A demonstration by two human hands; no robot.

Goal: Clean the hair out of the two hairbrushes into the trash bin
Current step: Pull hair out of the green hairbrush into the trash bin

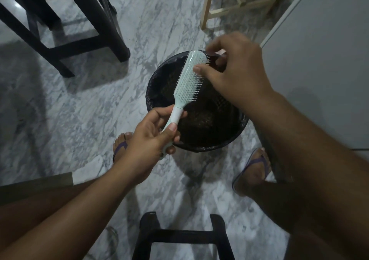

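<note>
A pale mint hairbrush (pixel 188 80) with a white handle is held over a round black trash bin (pixel 157 80) lined with a dark bag. My left hand (pixel 153 137) grips the handle from below, thumb on top. Its bristles face right and up. My right hand (pixel 229 70) is at the brush's head, its thumb and curled fingers pinching at the bristles near the tip, where a little dark hair shows. Only one hairbrush is in view.
The bin stands on a grey marble floor (pixel 89 110) between my sandalled feet (pixel 119 145). A black stool (pixel 65 26) is at upper left, a light wooden frame (pixel 225 10) at the top, a white panel (pixel 319 60) to the right, a dark stool (pixel 179 237) below.
</note>
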